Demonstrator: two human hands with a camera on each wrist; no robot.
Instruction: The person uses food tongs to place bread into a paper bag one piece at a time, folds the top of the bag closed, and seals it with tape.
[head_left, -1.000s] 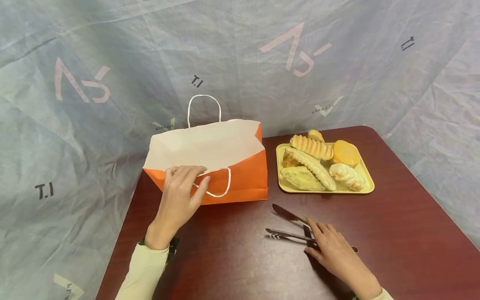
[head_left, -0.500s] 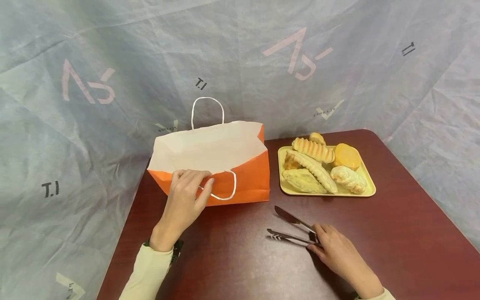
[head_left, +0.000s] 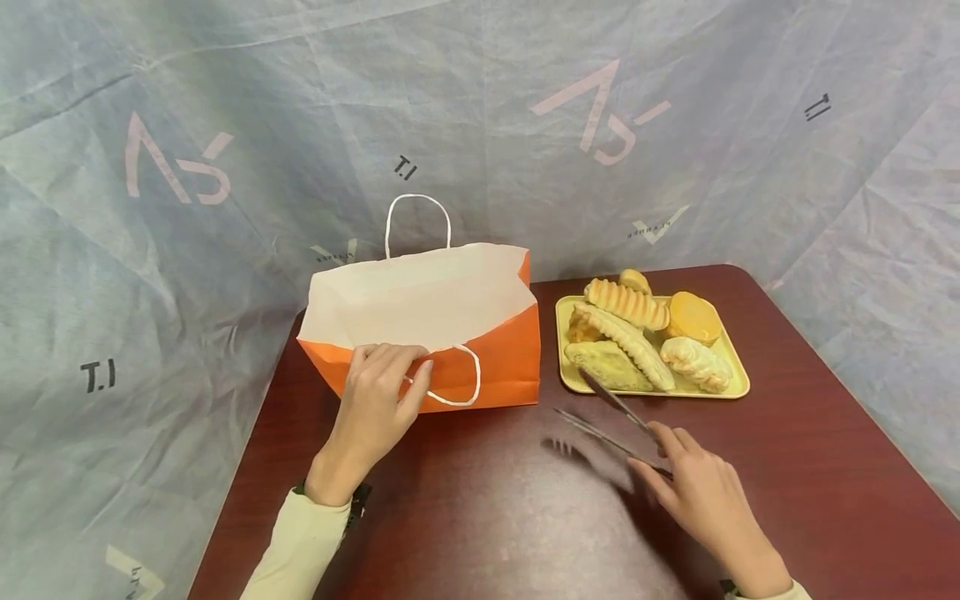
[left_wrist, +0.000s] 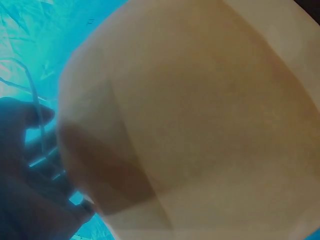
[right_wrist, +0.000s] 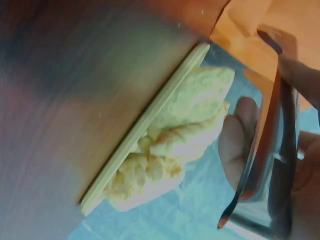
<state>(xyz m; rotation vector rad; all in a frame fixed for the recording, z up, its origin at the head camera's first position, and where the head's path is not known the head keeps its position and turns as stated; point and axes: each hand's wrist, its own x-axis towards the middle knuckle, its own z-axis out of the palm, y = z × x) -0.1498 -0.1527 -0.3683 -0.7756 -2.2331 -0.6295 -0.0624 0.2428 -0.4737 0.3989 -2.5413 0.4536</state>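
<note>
The right hand (head_left: 701,490) grips the tongs (head_left: 617,403), whose 2 arms stand apart and point toward 10 o'clock. From that grip, the yellow tray (head_left: 738,380) of breads (head_left: 622,333) lies at 11 o'clock; 1 tip overlaps its near edge, though contact is hard to judge. The left hand (head_left: 375,404) grips the near rim of the orange bag (head_left: 501,365), at the bag's 7 o'clock, beside its white handle (head_left: 477,382). In the head view, the right hand hides the tongs' rear end. The left wrist view is mostly a blurred tan surface; the right wrist view cuts off the right hand at 3 o'clock.
</note>
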